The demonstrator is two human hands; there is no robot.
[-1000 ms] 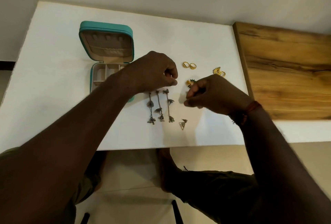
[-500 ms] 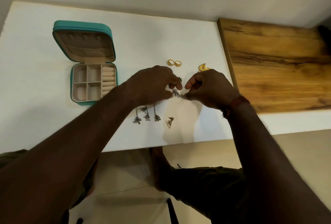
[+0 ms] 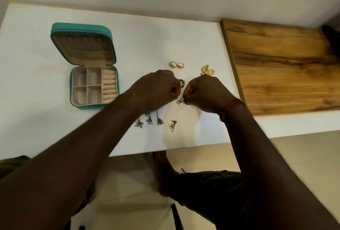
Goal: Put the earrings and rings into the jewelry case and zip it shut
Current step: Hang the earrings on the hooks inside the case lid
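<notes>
A teal jewelry case [image 3: 73, 101] lies open at the left of the white table [image 3: 147, 36], its beige compartments bare. My left hand [image 3: 156, 89] and my right hand [image 3: 204, 91] meet at the table's middle, both pinching a small silver earring [image 3: 179, 101] that hangs between their fingertips. Below my left hand hang three silver dangle earrings [image 3: 149, 120]. A triangular earring [image 3: 172, 126] lies beside them. Two gold rings [image 3: 177, 65] lie further back, a gold ornate piece [image 3: 207, 70] at their right. A green and gold piece [image 3: 182, 83] peeks between my hands.
A wooden board [image 3: 285, 67] covers the table's right part. The table's front edge runs just below the earrings. My knee and foot show under it on the floor.
My two hands have come together over the table's middle and pinched the small silver earring between them. The view has shifted, so the case now sits further left.
</notes>
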